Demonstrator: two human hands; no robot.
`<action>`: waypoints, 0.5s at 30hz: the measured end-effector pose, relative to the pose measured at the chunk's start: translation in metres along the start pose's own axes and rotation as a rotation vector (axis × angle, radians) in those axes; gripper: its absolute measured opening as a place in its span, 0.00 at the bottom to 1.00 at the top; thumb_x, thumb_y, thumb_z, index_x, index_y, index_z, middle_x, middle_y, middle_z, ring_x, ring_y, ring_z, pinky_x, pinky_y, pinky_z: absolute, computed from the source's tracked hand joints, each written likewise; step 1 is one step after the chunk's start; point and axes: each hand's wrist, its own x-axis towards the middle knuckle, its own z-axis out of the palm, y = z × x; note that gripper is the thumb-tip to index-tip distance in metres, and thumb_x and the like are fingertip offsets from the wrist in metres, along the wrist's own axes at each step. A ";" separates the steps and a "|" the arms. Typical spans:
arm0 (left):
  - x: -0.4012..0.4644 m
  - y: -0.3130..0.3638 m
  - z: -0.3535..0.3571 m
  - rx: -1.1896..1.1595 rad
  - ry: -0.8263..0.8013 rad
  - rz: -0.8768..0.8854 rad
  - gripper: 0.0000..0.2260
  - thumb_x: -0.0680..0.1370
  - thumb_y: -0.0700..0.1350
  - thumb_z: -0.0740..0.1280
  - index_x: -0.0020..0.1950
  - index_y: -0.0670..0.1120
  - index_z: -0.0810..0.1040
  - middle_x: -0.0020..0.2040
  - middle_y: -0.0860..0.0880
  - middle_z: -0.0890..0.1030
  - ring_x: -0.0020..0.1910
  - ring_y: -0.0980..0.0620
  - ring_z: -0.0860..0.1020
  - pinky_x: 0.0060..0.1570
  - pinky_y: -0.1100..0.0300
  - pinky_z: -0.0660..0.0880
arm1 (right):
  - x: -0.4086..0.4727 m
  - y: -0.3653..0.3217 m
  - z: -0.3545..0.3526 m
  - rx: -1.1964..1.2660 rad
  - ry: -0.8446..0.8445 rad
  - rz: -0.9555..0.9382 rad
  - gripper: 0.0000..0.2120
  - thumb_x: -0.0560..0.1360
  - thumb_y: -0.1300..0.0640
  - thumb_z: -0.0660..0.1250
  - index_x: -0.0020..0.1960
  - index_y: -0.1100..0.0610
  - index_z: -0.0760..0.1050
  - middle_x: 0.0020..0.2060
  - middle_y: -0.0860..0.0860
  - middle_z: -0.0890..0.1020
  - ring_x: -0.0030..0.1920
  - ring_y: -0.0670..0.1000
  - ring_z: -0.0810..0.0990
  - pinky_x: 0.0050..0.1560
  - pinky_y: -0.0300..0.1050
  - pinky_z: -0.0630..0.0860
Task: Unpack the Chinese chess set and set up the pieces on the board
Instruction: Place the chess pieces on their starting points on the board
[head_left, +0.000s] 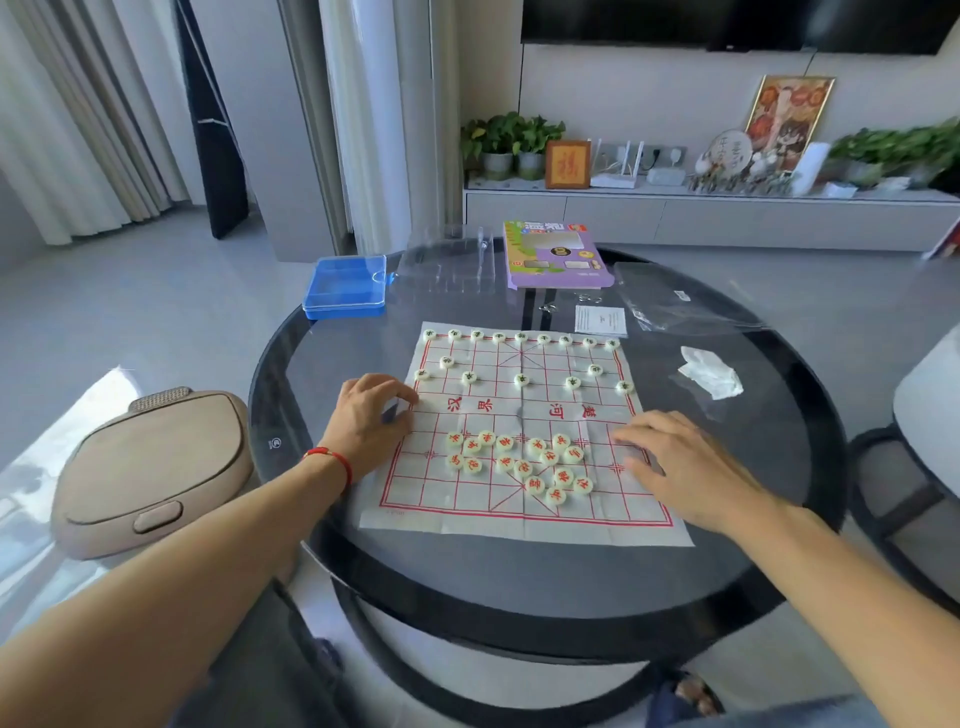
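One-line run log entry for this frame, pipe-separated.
stage: setup half done | far pieces: placed | red pieces: loose heap on board | left hand: on board's left edge | right hand: on right edge

Left hand (371, 415) on board (524, 410) edge; right hand (680, 467) flat opposite; red pieces (524, 462) clustered between.

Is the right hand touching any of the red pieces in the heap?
Apart. In the head view the right hand rests on the board's right edge, with bare grid showing between its fingers and the red pieces.
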 end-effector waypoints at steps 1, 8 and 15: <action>0.000 0.001 0.000 0.013 0.004 -0.001 0.09 0.81 0.47 0.66 0.61 0.55 0.80 0.70 0.51 0.73 0.68 0.46 0.67 0.67 0.47 0.70 | 0.000 -0.001 0.002 -0.001 0.010 -0.004 0.18 0.84 0.49 0.59 0.73 0.47 0.71 0.69 0.43 0.72 0.68 0.45 0.67 0.70 0.47 0.66; -0.004 0.008 0.000 0.073 0.023 -0.030 0.11 0.82 0.47 0.63 0.63 0.54 0.79 0.71 0.49 0.72 0.70 0.45 0.66 0.66 0.48 0.71 | 0.002 -0.003 0.001 0.004 -0.004 -0.013 0.20 0.83 0.48 0.59 0.74 0.47 0.70 0.70 0.43 0.71 0.69 0.46 0.67 0.70 0.49 0.67; -0.022 0.043 0.006 0.160 0.190 0.098 0.12 0.80 0.39 0.65 0.62 0.49 0.80 0.70 0.47 0.74 0.71 0.45 0.65 0.67 0.46 0.69 | 0.004 -0.023 -0.014 0.100 0.041 -0.066 0.13 0.82 0.48 0.65 0.65 0.47 0.78 0.60 0.41 0.79 0.61 0.45 0.74 0.63 0.43 0.70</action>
